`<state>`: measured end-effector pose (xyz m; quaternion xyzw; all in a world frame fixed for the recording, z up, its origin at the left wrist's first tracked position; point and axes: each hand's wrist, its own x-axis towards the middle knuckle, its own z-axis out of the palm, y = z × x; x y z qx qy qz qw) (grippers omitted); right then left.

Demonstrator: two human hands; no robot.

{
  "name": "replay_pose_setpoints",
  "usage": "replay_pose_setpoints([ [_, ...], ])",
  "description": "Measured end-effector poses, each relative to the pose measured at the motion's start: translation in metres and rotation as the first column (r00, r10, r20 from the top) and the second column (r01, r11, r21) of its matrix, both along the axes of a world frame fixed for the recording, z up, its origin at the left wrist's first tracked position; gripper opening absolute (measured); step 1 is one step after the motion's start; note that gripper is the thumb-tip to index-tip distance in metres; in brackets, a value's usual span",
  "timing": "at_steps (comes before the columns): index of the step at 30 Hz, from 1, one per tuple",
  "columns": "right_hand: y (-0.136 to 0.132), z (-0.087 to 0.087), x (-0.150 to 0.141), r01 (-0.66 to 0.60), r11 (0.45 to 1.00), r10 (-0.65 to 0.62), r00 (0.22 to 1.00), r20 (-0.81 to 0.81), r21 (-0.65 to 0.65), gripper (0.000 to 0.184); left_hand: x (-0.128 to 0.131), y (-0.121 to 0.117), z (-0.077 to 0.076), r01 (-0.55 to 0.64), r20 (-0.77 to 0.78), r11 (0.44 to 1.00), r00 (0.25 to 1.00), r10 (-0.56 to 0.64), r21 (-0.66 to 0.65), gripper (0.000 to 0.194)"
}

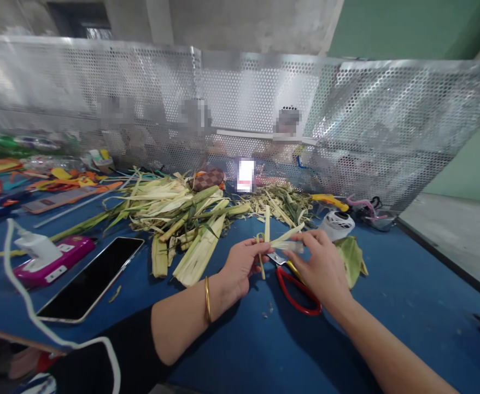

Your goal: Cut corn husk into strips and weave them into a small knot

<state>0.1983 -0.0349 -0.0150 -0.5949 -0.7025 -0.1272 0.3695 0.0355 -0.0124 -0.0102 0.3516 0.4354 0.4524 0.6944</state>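
My left hand (246, 258) pinches pale strips of corn husk (267, 223) where they cross one another. To its right, my right hand (321, 262) is closed, thumb against fingers, on the end of a whitish husk strip (291, 246) that runs back to the left hand. Scissors with a red handle (293, 298) lie on the table beneath the hands, partly hidden by the right one. Beyond the hands is a large heap of corn husks (199, 241), with a pile of shredded husk (283, 200) at its right.
On the blue table (223, 350) lie a black-screened phone (94, 279) and a purple power strip (55, 262) with a white cable. A white spool (336, 224) and a green husk piece (351, 260) sit right. A perforated metal screen (150, 82) stands behind; people are beyond it.
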Motion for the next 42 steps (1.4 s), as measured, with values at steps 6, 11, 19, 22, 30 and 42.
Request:
replay_pose_setpoints([
  [6, -0.007, 0.003, -0.007, -0.239, 0.963, 0.261, 0.946, 0.194, -0.127, 0.03, 0.002, 0.0, -0.002, -0.016, -0.042, 0.997, 0.999, 0.019, 0.076, 0.018],
  [11, -0.012, -0.002, -0.018, -0.42, 0.857, 0.409, 0.907, -0.102, -0.3, 0.03, 0.003, 0.002, -0.005, -0.032, -0.097, 0.982, 0.994, 0.051, 0.188, 0.016],
  [19, 0.0, -0.003, -0.016, -0.427, 0.891, -0.077, 0.185, -0.98, -0.151, 0.036, 0.003, 0.001, -0.003, 0.008, -0.105, 0.988, 0.994, 0.008, 0.151, 0.014],
  [22, 0.001, -0.002, -0.013, -0.411, 0.903, -0.126, 0.029, -0.992, -0.127, 0.035, 0.005, -0.001, -0.002, 0.046, -0.131, 0.983, 0.991, -0.023, 0.177, 0.015],
  [30, -0.005, 0.003, -0.015, -0.371, 0.925, 0.086, 0.404, -0.911, -0.077, 0.035, 0.005, -0.002, -0.002, 0.077, -0.173, 0.979, 0.984, -0.044, 0.189, 0.013],
  [42, -0.006, 0.001, -0.008, -0.261, 0.901, 0.155, 0.939, -0.307, -0.345, 0.032, 0.002, 0.005, -0.013, 0.117, -0.413, 0.897, 0.907, 0.078, 0.426, 0.012],
])
